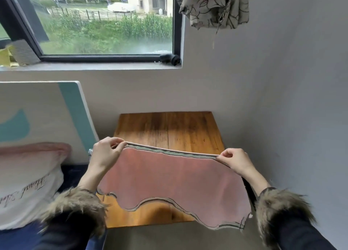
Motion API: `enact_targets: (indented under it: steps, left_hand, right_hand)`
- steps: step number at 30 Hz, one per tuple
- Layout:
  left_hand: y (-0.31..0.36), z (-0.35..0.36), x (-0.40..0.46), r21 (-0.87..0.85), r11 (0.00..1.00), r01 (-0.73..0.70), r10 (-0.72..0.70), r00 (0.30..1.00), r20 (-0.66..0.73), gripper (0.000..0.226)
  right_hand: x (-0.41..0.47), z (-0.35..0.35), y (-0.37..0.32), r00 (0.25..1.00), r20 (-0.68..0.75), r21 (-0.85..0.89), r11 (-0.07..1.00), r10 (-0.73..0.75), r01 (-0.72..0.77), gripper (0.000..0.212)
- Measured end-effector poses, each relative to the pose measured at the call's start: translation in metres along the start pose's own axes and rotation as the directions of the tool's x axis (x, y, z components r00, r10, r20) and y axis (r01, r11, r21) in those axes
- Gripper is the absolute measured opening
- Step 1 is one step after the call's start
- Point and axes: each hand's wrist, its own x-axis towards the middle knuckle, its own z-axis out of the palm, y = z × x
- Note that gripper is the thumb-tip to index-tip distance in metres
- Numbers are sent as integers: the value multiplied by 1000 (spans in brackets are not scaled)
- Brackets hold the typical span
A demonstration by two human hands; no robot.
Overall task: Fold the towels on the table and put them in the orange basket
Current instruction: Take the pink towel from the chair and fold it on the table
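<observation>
A pink towel (169,178) with grey striped borders hangs in the air above the wooden table (169,129). My left hand (105,153) pinches its top left corner and my right hand (235,162) pinches its top right corner, stretching the upper edge taut. The lower edge hangs loose and wavy over the table's near side. No orange basket is in view.
A white and teal board (47,114) leans at the left, with a pink and white pillow (28,183) below it. A grey wall stands close on the right. A window (103,23) is behind the table, and a patterned cloth (212,6) hangs above.
</observation>
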Motion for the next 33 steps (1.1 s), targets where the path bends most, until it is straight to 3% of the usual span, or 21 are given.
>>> enact_targets:
  steps: [4, 12, 16, 20, 22, 29, 33]
  left_hand:
    - [-20, 23, 30, 70, 996, 60, -65, 995, 77, 14]
    - [-64, 68, 114, 151, 981, 118, -141, 978, 151, 17]
    - [-81, 103, 183, 212, 976, 54, -91, 981, 170, 17]
    - [-93, 143, 253, 315, 948, -36, -5, 992, 128, 18]
    - [-101, 163, 271, 302, 953, -26, -24, 987, 159, 24]
    - [-152, 227, 225, 275, 960, -57, -87, 870, 485, 44]
    - [-190, 249, 180, 308, 949, -58, -131, 818, 559, 61]
  right_hand:
    - [46, 19, 4, 999, 24, -50, 998, 37, -36, 17]
    - [145, 65, -11, 994, -77, -311, 946, 73, -94, 52]
    - [218, 84, -21, 994, -95, -422, 901, 63, -97, 50]
    - [290, 107, -28, 996, -90, -450, 892, 13, -52, 32]
    - [310, 122, -31, 997, -81, -441, 896, 20, -54, 38]
    - [298, 197, -19, 985, 172, -454, 889, 18, 63, 55]
    - [273, 252, -3, 910, 398, -497, 861, 119, 105, 74]
